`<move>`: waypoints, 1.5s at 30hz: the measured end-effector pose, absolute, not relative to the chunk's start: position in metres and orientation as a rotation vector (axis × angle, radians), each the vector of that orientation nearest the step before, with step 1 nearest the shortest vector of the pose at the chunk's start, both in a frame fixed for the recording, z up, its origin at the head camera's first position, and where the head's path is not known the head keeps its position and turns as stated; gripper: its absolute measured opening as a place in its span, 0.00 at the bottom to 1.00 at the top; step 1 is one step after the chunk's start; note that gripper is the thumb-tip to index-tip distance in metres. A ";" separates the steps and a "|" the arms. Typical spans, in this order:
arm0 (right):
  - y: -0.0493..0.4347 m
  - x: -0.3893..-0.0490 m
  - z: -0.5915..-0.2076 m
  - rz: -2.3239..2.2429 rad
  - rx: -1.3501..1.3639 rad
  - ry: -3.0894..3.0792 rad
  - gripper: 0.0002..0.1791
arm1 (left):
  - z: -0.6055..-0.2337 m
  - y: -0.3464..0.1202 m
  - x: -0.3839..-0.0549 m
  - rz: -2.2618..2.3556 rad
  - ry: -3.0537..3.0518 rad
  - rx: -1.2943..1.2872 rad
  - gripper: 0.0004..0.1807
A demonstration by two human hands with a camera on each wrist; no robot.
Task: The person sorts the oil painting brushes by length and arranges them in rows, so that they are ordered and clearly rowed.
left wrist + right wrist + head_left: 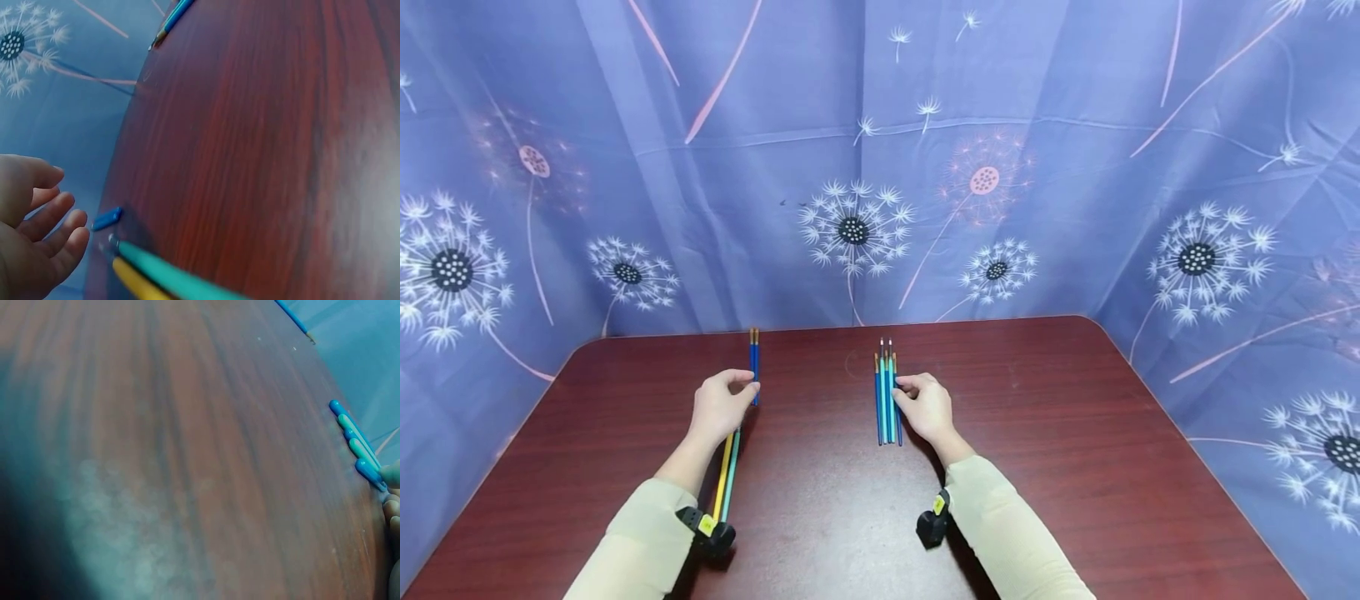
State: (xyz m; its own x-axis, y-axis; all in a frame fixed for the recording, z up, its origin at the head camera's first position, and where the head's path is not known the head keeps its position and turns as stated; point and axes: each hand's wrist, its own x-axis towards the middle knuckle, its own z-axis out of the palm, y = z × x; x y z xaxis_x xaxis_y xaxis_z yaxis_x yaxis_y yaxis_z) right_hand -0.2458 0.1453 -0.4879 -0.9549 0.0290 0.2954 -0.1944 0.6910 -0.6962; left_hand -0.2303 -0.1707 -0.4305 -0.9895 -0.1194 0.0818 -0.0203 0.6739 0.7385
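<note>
A pair of blue paintbrushes (754,354) lies side by side near the far left edge, handles toward the near side. My left hand (721,407) is at their left, thumb and fingertips right beside the handles; in the left wrist view the fingers curve loosely with a gap under the thumb. Toward the middle lies a row of several blue and turquoise paintbrushes (883,404), bristles pointing away. My right hand (927,408) pinches the rightmost blue paintbrush (370,474) of this row between thumb and fingers, its handle end on the table.
A yellow brush handle (723,477) and a turquoise one (732,475) lie beside the left forearm, partly hidden by it. The reddish-brown table (1052,392) ends at the back against a blue dandelion-print cloth (760,225).
</note>
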 end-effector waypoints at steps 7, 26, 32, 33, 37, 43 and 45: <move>0.146 -0.246 -0.488 1.121 0.143 -2.606 0.13 | -0.433 -0.153 -0.239 -1.300 -2.734 0.081 0.19; 0.145 -0.246 -0.489 1.125 0.128 -2.612 0.12 | -0.443 -0.099 -0.263 -1.508 -2.640 0.105 0.20; 0.145 -0.246 -0.489 1.120 0.129 -2.602 0.12 | -0.447 -0.075 -0.268 -1.607 -2.614 0.118 0.22; 0.145 -0.246 -0.489 1.121 0.130 -2.601 0.12 | -0.449 -0.071 -0.269 -1.620 -2.611 0.117 0.22; 0.145 -0.246 -0.489 1.125 0.133 -2.601 0.12 | -0.452 -0.056 -0.273 -1.655 -2.594 0.106 0.22; 0.145 -0.246 -0.489 1.123 0.126 -2.606 0.12 | -0.457 -0.035 -0.280 -1.667 -2.566 0.105 0.22; 0.145 -0.246 -0.489 1.124 0.127 -2.604 0.12 | -0.458 -0.029 -0.282 -1.674 -2.558 0.111 0.21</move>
